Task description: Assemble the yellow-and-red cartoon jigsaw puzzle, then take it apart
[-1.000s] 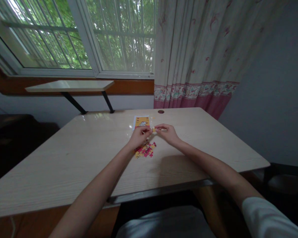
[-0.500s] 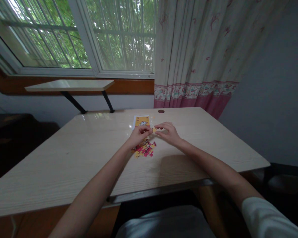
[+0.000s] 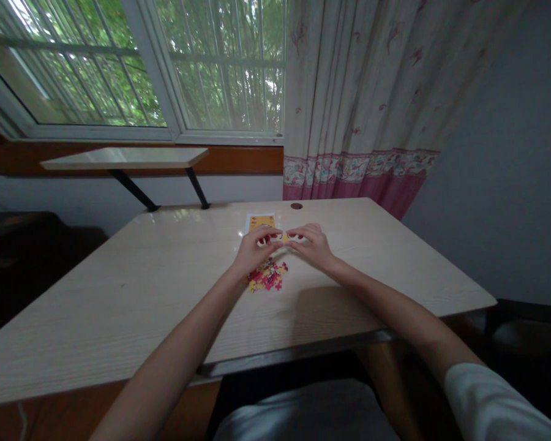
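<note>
Where the table [image 3: 119, 318] meets the lower frame, its front edge runs beneath both forearms; the far edge lies just beyond the middle of the frame, and the right edge slants to a rounded corner at the right. Both hands are well inside these edges, with broad stretches of tabletop to the left and right of them.

Two hands are present, near the frame centre. The left hand [image 3: 252, 250] pinches a small yellow puzzle piece [image 3: 284, 237] between thumb and fingers. The right hand [image 3: 316, 247] has its fingertips at the opposite side of that piece; whether they grip it cannot be told.

One pile of loose pieces [image 3: 267, 278], red, yellow and white, lies just below the hands; overlap prevents an exact count. One picture card [image 3: 261, 220] lies behind the left hand, partly covered; any print on it is too small to read.

Also counted: one round hole [image 3: 296, 206] near the far edge, and one shelf [image 3: 128, 158] on two black supports [image 3: 197, 188] at centre left.
</note>
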Motion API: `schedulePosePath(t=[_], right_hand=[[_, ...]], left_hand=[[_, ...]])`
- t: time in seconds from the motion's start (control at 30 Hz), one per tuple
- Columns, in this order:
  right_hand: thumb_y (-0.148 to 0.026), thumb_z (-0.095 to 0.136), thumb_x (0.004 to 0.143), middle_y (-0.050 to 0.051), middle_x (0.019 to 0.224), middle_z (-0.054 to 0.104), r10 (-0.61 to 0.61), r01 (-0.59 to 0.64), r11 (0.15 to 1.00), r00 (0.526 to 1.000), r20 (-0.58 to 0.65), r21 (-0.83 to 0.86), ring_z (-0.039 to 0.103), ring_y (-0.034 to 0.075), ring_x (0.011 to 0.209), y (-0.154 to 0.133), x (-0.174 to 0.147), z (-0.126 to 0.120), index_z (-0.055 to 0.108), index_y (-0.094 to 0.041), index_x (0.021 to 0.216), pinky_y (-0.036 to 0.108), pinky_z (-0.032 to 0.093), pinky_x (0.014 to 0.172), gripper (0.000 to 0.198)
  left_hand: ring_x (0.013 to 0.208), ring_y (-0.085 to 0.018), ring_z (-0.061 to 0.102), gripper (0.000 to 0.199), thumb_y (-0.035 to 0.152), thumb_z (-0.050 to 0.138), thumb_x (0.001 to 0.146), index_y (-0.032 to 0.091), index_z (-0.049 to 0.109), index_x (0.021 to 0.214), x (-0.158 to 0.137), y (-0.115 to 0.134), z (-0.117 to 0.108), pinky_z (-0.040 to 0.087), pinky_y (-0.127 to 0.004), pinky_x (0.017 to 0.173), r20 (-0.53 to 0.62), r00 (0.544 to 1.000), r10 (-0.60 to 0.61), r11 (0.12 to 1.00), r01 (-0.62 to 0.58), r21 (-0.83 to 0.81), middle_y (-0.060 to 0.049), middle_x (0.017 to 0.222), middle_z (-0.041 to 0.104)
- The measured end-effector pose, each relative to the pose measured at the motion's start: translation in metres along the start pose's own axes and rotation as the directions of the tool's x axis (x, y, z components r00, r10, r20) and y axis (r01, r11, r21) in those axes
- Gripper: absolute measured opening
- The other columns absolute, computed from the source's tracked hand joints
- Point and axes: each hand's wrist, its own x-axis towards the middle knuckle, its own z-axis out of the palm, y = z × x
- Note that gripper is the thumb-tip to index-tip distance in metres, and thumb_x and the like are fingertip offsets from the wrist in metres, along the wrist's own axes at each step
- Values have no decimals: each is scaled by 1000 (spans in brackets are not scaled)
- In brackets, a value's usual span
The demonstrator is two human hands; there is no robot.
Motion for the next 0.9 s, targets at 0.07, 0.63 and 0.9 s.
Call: schedulePosePath(t=[0.07,0.63,0.9], right_hand=[[-37,71,79,4,86,72,15,-15,1000,1000,12,-7,62,19,79,0,0,0,71,-24,95,37,37,86,21],[-38,66,83,3,93,71,-16,16,1000,1000,-3,-13,60,19,84,2,-2,2,69,-27,102,38,36,89,22],[-37,65,84,3,93,70,7,-7,1000,1000,11,-29,60,19,85,2,-2,2,69,-27,103,37,35,89,22]], left_hand=[[65,-13,52,30,45,69,77,19,70,93,0,1,0,46,-26,62,5,1000,4,1000,-4,22,-3,77,63],[67,-13,54,30,45,68,78,20,70,93,0,-5,0,46,-26,64,-8,1000,-15,999,14,-43,-4,80,63],[68,-13,53,30,45,69,78,20,71,95,-1,-5,2,46,-26,65,-44,999,6,1000,-7,-18,-5,83,65]])
